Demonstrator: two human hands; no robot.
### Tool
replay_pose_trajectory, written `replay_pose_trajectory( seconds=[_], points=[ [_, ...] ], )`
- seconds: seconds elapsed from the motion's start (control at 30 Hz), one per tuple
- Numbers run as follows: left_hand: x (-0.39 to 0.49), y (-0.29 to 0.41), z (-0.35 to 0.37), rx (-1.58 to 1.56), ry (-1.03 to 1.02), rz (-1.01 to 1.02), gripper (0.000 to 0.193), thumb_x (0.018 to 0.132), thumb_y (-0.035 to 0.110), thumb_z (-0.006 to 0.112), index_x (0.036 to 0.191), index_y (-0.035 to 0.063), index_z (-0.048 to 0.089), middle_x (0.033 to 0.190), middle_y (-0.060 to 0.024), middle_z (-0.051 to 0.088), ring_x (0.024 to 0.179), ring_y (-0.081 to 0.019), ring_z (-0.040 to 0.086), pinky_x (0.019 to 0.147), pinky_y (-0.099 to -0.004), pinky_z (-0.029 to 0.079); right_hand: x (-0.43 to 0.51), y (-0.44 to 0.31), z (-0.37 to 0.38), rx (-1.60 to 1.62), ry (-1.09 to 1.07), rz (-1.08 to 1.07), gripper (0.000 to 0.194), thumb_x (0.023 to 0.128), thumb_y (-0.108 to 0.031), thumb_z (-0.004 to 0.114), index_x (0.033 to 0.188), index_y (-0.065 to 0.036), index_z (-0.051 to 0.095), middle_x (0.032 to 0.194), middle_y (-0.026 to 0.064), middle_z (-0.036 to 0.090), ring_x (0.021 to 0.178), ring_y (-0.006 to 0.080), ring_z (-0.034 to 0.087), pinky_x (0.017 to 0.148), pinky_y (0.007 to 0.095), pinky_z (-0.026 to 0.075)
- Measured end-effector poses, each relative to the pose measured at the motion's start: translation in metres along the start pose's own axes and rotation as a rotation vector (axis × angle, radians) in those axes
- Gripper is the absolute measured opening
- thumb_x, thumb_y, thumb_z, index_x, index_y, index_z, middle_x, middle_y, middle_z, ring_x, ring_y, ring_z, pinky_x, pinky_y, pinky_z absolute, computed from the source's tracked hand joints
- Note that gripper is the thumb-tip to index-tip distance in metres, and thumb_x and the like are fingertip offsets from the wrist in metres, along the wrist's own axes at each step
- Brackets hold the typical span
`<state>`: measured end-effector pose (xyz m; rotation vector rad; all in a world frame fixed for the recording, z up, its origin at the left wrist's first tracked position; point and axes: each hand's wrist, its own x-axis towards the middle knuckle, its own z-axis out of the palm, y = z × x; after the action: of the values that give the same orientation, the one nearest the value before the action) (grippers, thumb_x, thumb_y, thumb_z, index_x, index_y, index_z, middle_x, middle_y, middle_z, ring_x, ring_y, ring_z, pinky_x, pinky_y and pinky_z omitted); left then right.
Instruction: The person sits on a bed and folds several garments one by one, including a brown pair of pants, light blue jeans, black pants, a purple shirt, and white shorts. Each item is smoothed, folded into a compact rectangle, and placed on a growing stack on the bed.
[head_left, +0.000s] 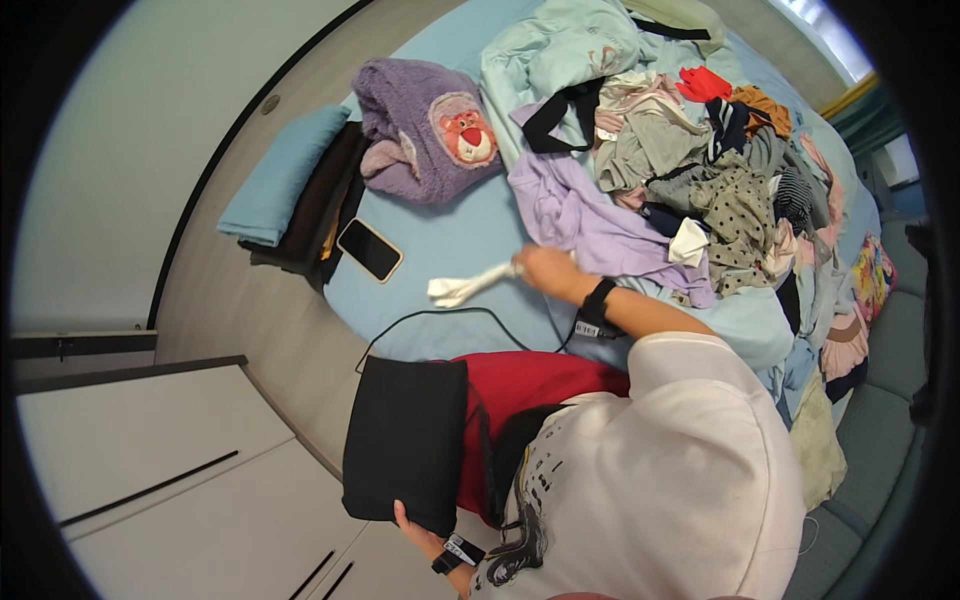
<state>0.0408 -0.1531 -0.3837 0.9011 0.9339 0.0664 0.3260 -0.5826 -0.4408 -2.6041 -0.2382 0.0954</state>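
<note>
My left hand (418, 531) grips the lower edge of a folded black garment (405, 442), its thumb on top and the other fingers hidden beneath. Over the bed, my right hand (553, 271) is closed around a white sock-like cloth (465, 289), whose loose end points left. Just beyond that hand lies a lilac garment (562, 202), spread out and crumpled. Red cloth (540, 382) covers the area at my lap, partly behind the black garment.
On the blue bedsheet (450, 232) rest a phone (370, 250), a purple plush bundle (420, 127) with a bear face and a folded stack topped by a blue cloth (289, 176). A heap of mixed clothes (675, 165) lies right. A black cable (450, 310) arcs nearby. White cabinets (187, 487) stand lower left.
</note>
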Motion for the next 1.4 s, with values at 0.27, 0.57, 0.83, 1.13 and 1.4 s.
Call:
replay_pose_trajectory(
  seconds=[0.27,0.57,0.83,1.13,1.4],
  points=[
    [-0.006,0.051,0.088,-0.088,-0.392,0.116,0.063,0.093,0.037,0.053,0.138,-0.0055,0.039,0.139,-0.0208,0.047,0.122,-0.0347,0.052,0.105,-0.0453,0.042,-0.026,0.089,-0.253,-0.239,0.822,0.378,0.032,0.081,-0.015,0.062,0.112,-0.008,0.064,0.101,0.0197,0.065,0.094,0.0334,0.063,0.081,0.0431,0.050],
    [0.030,0.049,0.235,-0.116,-0.712,-0.005,0.054,0.093,0.030,0.053,0.133,-0.0055,0.046,0.134,-0.0207,0.053,0.119,-0.0335,0.055,0.105,-0.0443,0.042,-0.058,0.042,-0.120,0.158,0.306,-0.041,0.051,0.077,-0.020,0.072,0.121,-0.001,0.056,0.119,0.0219,0.059,0.110,0.0379,0.056,0.094,0.0427,0.045],
    [0.005,0.079,0.230,-0.202,-0.745,0.039,0.053,0.093,0.030,0.053,0.131,-0.0067,0.048,0.132,-0.0212,0.054,0.118,-0.0324,0.055,0.105,-0.0436,0.042,-0.030,-0.032,0.079,0.101,-0.318,-0.143,0.077,0.083,-0.009,0.057,0.147,0.000,0.016,0.122,0.0305,0.049,0.086,0.0452,0.059,0.076,0.0485,0.050],
    [0.057,0.047,0.255,-0.138,-0.762,-0.177,0.049,0.092,0.031,0.056,0.127,-0.0032,0.052,0.129,-0.0179,0.057,0.116,-0.0316,0.057,0.098,-0.0427,0.047,-0.104,0.005,0.007,-0.090,-1.038,-0.169,0.054,0.076,-0.011,0.057,0.126,-0.032,0.061,0.108,0.0118,0.069,0.098,0.0328,0.064,0.082,0.0406,0.050],
    [0.161,-0.083,0.269,0.550,-0.376,-0.198,0.035,0.085,-0.003,0.063,0.118,-0.0062,0.051,0.110,-0.0163,0.063,0.099,-0.0294,0.063,0.087,-0.0396,0.053,-0.128,-0.013,-0.029,-0.002,-0.739,-0.324,0.043,0.077,-0.007,0.061,0.120,-0.007,0.060,0.112,0.0182,0.063,0.107,0.0352,0.059,0.087,0.0411,0.049]
  ],
)
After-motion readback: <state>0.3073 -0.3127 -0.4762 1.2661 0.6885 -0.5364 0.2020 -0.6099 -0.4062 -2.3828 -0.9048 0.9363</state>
